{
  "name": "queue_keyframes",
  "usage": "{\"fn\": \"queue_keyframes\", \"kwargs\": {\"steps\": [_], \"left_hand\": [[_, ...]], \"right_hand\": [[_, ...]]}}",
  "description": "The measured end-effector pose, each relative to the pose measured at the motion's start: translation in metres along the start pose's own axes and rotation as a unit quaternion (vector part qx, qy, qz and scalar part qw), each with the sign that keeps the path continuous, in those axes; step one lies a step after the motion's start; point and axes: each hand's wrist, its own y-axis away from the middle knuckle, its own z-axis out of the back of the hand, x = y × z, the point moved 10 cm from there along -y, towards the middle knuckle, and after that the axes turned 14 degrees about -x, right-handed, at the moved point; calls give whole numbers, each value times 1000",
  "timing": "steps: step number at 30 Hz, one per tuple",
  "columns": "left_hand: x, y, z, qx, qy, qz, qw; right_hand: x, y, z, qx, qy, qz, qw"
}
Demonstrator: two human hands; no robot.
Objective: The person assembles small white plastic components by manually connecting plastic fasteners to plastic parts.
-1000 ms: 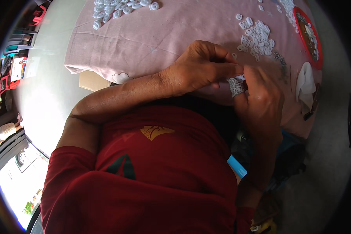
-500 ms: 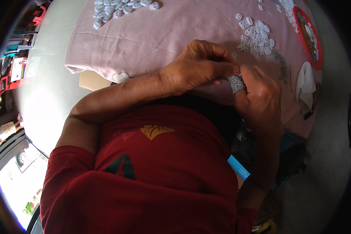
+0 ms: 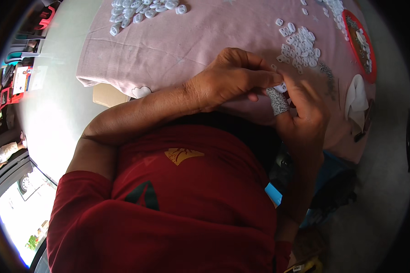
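Observation:
A small white plastic piece [image 3: 281, 87] is held between my two hands, over the near edge of the pink-covered table. My left hand [image 3: 234, 82] pinches it between thumb and fingertips. From the other side my right hand [image 3: 305, 102] grips at it, the index finger along its top and the thumb below. A grey speckled wrap [image 3: 277, 101] covers that thumb. Fingers hide most of the piece. Just beyond the hands lies a pile of similar small white pieces [image 3: 300, 48], with a cluster of thin dark metal bits [image 3: 327, 70] beside it.
Larger white oval pieces [image 3: 143, 10] are heaped at the far left of the pink cloth [image 3: 168, 41]. A red-rimmed tray [image 3: 374, 68] with metal bits and white pieces sits at the right edge. Nearer are a white cloth [image 3: 356, 96] and a dark slim tool [image 3: 364, 129].
My right hand has opened out slightly, its fingers lifting and shifting right. The white piece and more of the wrapped thumb now show. My left hand has barely moved.

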Motion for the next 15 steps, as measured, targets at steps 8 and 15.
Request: {"fn": "queue_keyframes", "kwargs": {"steps": [8,15], "left_hand": [[-5,2,0,-2,-23,-23,999],[-8,4,8,-12,-24,-20,999]], "right_hand": [[-2,2,-3,5,-21,-35,999],[2,-2,-11,24,9,-12,1000]]}}
